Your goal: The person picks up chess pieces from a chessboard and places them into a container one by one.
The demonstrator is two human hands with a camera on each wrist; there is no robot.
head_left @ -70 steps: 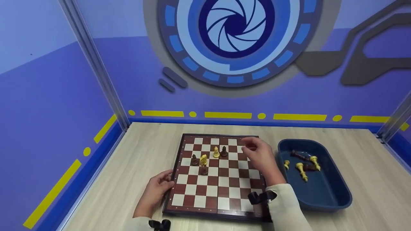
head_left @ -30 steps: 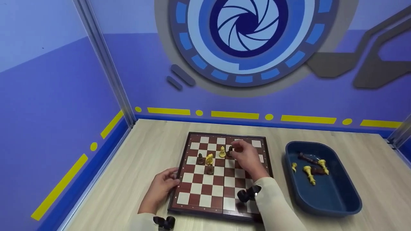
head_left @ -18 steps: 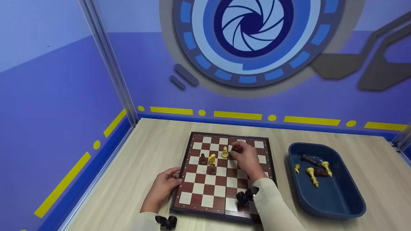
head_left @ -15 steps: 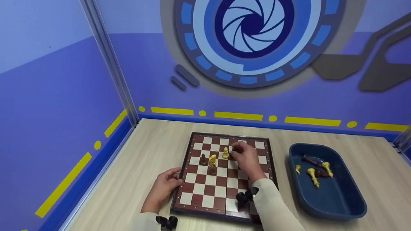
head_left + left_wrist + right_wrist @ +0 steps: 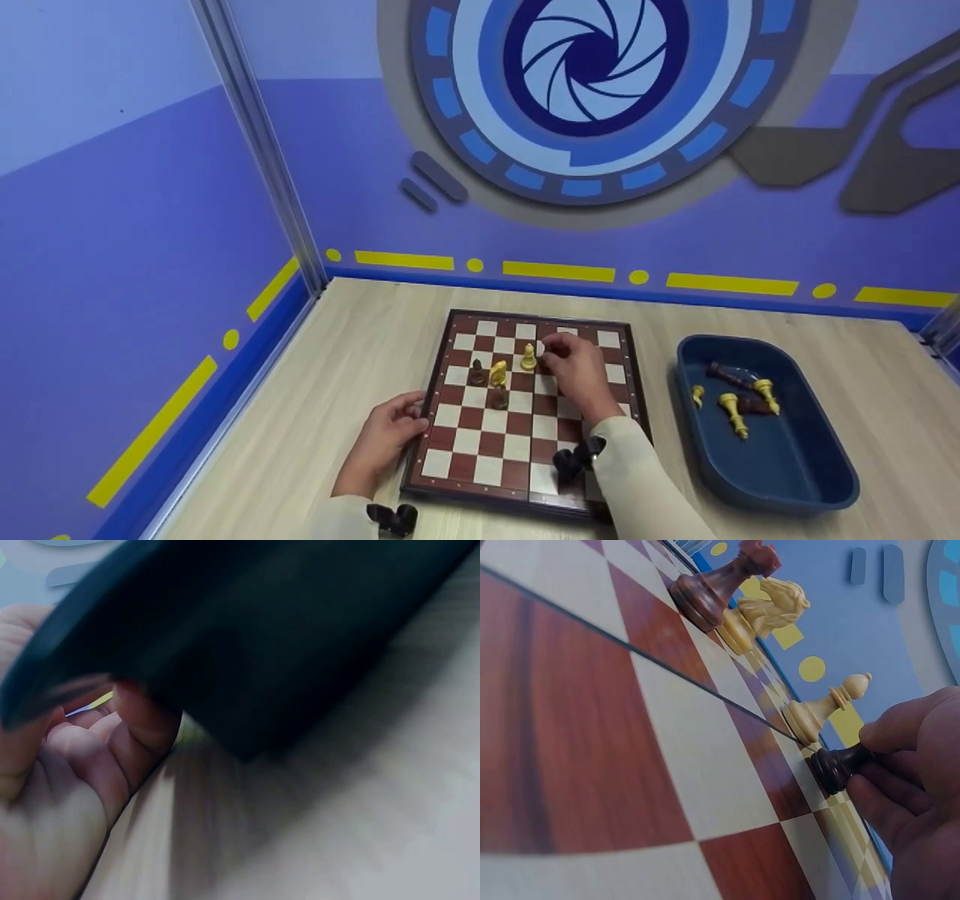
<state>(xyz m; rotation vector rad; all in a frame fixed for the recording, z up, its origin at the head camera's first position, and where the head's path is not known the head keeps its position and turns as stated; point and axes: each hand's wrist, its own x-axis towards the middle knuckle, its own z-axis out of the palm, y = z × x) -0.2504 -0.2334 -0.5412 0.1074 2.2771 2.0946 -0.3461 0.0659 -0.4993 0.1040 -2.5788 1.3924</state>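
Note:
My right hand [image 5: 581, 373] pinches a dark chess piece [image 5: 831, 769] between thumb and fingers; its top is hidden by them, and its base sits close over the board. Right beside it stands a cream bishop [image 5: 529, 358]. Further left on the chessboard [image 5: 480, 469] a cream knight [image 5: 498, 373] stands between a dark piece [image 5: 477, 373] and a dark rook [image 5: 718, 589]. My left hand [image 5: 382, 435] holds the board's left edge, thumb at the rim; the left wrist view has its fingers curled at the dark board side [image 5: 247, 667].
Right of the board is a deep blue tray [image 5: 795, 480]. Several cream and dark chess pieces lie on their sides in it, among them a tall cream one [image 5: 733, 416]. Panelled blue walls [image 5: 300, 172] rise behind and left of the wooden table [image 5: 360, 330].
From the board's right side, my right hand has moved left to the dark piece beside the bishop and taken hold of it. My left hand stays at the board edge; the head view has shifted slightly.

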